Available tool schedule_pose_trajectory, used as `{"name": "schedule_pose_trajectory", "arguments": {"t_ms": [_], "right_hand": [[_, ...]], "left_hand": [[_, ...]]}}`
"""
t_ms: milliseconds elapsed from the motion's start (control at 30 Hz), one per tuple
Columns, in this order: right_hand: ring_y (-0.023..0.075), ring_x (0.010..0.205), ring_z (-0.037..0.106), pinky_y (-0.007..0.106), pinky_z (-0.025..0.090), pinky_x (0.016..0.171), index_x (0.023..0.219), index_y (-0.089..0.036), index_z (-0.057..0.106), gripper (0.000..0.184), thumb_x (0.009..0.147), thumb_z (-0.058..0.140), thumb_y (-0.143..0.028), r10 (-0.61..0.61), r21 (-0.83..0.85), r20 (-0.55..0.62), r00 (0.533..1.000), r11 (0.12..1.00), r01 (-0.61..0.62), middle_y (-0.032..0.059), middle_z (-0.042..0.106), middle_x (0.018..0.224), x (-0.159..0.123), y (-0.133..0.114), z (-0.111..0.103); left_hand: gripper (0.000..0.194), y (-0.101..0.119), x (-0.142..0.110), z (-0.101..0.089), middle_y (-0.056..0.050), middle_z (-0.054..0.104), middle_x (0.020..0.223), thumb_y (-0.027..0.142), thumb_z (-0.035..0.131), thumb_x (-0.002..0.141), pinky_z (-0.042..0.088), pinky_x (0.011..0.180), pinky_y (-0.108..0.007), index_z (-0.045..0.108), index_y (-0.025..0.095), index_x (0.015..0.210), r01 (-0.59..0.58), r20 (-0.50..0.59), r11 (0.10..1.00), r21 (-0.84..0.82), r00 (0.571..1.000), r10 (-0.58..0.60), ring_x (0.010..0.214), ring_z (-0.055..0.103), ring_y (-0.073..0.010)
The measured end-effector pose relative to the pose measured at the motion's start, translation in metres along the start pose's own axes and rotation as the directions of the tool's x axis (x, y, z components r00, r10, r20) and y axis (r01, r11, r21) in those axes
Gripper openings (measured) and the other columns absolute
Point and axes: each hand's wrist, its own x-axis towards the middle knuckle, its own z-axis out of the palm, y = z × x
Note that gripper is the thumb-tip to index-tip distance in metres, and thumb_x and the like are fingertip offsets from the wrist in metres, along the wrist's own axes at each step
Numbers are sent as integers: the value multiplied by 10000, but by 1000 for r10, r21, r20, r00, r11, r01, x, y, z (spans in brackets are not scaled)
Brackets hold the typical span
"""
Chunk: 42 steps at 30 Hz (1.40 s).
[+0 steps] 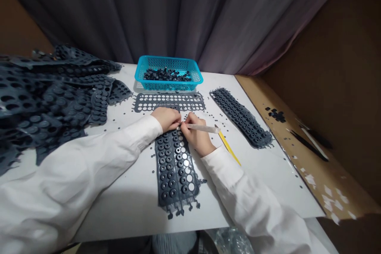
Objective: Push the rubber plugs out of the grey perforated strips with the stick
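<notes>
My right hand (197, 137) is shut on a pale slim pick-like tool (202, 128), its tip pointing left toward the top of a dark grey rubber sheet (175, 166) with rows of moulded rings. Several holes in that sheet show white table through them. My left hand (166, 119) rests curled at the sheet's top end, right beside the tool's tip. Whether its fingers hold anything is hidden. A yellow strip (229, 149) lies on the table just past my right hand.
A blue plastic basket (168, 62) of dark rubber pieces stands beyond a punched grey sheet (169, 102). Another ringed sheet (241, 117) lies to the right. A large heap of rubber sheets (50, 103) covers the left. Small dark discs dot the white table (127, 210). Black-handled tools lie on a cardboard ledge (297, 135).
</notes>
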Motion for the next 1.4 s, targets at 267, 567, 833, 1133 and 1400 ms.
{"name": "schedule_pose_trajectory", "arguments": {"t_ms": [267, 567, 833, 1133, 1400], "right_hand": [[123, 486, 449, 227, 301, 505, 626, -218, 387, 159, 745, 493, -213, 28, 19, -7, 1000, 999, -28, -44, 469, 512, 0, 0, 0], [116, 466, 421, 232, 285, 494, 623, -219, 377, 171, 740, 501, -220, 48, 32, -3, 999, 998, -48, -51, 446, 494, 0, -2, -2], [113, 505, 457, 227, 323, 510, 608, -207, 410, 201, 752, 540, -257, 122, 140, -71, 990, 984, -111, -46, 472, 522, -3, 2, -1], [102, 504, 491, 221, 389, 530, 684, -205, 447, 206, 793, 565, -333, 287, 410, -98, 953, 884, -224, -44, 541, 561, -4, 6, 0], [99, 491, 475, 219, 370, 502, 671, -199, 463, 209, 780, 584, -331, 280, 425, -80, 957, 878, -221, -49, 523, 548, -3, 3, -4]], "left_hand": [[237, -11, -10, 20, -10, 656, 913, 354, 458, 829, 418, 642, -243, 641, 220, 898, 59, -111, 980, -190, 990, -81, 734, 601, -140], [227, -10, -10, 20, -3, 655, 939, 352, 450, 837, 405, 630, -239, 625, 222, 898, 61, -114, 983, -173, 990, -81, 783, 604, -152], [207, -13, -11, 24, -7, 639, 946, 337, 464, 841, 430, 676, -247, 608, 224, 938, 23, -134, 975, -223, 990, -54, 851, 605, -162], [205, -17, -17, 17, -26, 630, 881, 297, 591, 753, 451, 737, -252, 628, 181, 917, -150, -205, 923, -354, 975, 80, 823, 597, -159], [162, -28, -23, -2, -12, 583, 744, 293, 604, 728, 424, 678, -248, 654, 166, 815, -85, -266, 917, -389, 964, -23, 719, 566, -143]]}}
